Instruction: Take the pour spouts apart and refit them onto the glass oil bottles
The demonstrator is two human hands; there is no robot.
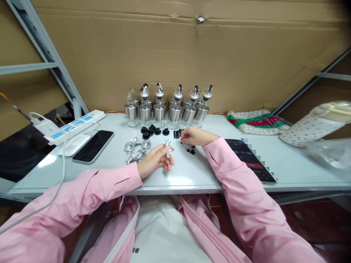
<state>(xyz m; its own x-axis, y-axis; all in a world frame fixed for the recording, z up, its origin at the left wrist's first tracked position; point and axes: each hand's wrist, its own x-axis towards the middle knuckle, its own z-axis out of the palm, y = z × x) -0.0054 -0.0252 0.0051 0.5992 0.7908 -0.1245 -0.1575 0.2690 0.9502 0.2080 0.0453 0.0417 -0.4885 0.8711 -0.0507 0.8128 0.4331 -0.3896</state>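
My left hand [154,159] rests on the white table [192,175] with its fingers closed around a small silver pourer spout [168,144], held upright. My right hand [193,136] reaches to a cluster of small black plugs [177,134] and pinches at them; what sits between its fingertips is too small to make out. More black plugs [191,150] lie just in front of that hand. Loose silver spout pieces [136,148] lie left of my left hand. Black round stoppers [152,130] sit behind them.
Several glass-and-steel dispenser bottles [168,109] stand in a row at the back against a cardboard wall. A power strip [74,126], a white device and a phone [93,146] lie at left. Another phone [251,159], a folded cloth [256,121] and a spotted bag [315,126] lie at right.
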